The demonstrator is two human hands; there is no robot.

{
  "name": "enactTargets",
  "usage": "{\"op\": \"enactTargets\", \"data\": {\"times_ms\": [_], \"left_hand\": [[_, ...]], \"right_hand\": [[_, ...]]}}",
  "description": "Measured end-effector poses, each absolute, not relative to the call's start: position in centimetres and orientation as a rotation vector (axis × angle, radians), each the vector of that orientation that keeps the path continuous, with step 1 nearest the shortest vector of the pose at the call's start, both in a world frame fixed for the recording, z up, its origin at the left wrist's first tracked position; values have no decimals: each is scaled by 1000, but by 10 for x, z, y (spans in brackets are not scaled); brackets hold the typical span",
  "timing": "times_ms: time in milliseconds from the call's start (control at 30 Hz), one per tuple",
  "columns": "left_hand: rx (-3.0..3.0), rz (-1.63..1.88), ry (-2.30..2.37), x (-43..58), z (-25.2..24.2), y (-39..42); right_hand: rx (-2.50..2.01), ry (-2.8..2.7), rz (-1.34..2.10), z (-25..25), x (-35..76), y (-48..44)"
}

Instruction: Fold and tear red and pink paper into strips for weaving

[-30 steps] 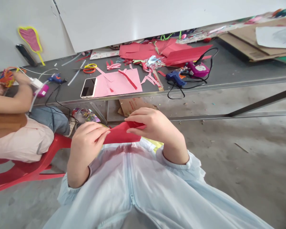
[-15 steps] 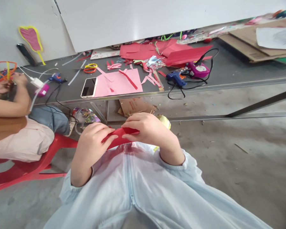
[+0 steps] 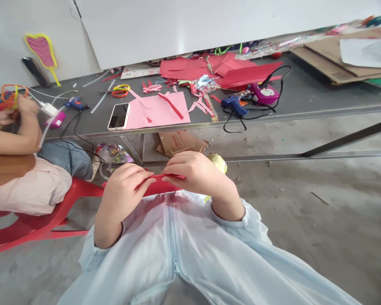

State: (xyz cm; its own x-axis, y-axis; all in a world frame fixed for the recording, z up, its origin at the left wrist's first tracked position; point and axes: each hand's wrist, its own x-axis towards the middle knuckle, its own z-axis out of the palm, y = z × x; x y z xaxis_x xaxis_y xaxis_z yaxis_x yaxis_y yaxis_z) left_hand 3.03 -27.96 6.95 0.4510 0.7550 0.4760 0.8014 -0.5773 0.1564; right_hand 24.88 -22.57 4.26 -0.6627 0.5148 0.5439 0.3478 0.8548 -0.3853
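Observation:
Between my two hands, just above my lap, is a sheet of red paper (image 3: 160, 185) with its upper edge folded over. My left hand (image 3: 124, 192) pinches its left part between thumb and fingers. At the right part, my right hand (image 3: 193, 173) grips the folded edge the same way. My fingers hide some of the paper. On the table beyond lie a pink sheet (image 3: 165, 112) with thin strips on it, a phone (image 3: 118, 117) at its left edge, and a pile of red paper (image 3: 206, 67).
A blue glue gun (image 3: 235, 104) with a black cord lies near the table's front edge, beside a purple box (image 3: 264, 93). Scissors (image 3: 120, 89) lie behind the phone. Cardboard sheets (image 3: 330, 63) are at the right. A co-worker's arm (image 3: 19, 135) is at the left, above a red chair (image 3: 60, 207).
The red paper's upper edge now lies flatter, folded down between my hands, which have stayed in nearly the same place. The co-worker's hands have shifted the orange and yellow piece a little.

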Motion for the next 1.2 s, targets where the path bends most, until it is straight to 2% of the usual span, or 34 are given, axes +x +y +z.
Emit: {"op": "enactTargets", "data": {"times_ms": [433, 633, 1200], "left_hand": [[-2678, -713, -1391, 32, 64, -279], [-2675, -782, -1330, 30, 68, -280], [-2632, -804, -1331, 37, 64, -279]], "right_hand": [[-551, -2313, 270, 41, 242, -227], [-547, -2279, 376, 42, 251, -223], [-553, -2273, 394, 39, 257, -221]]}}
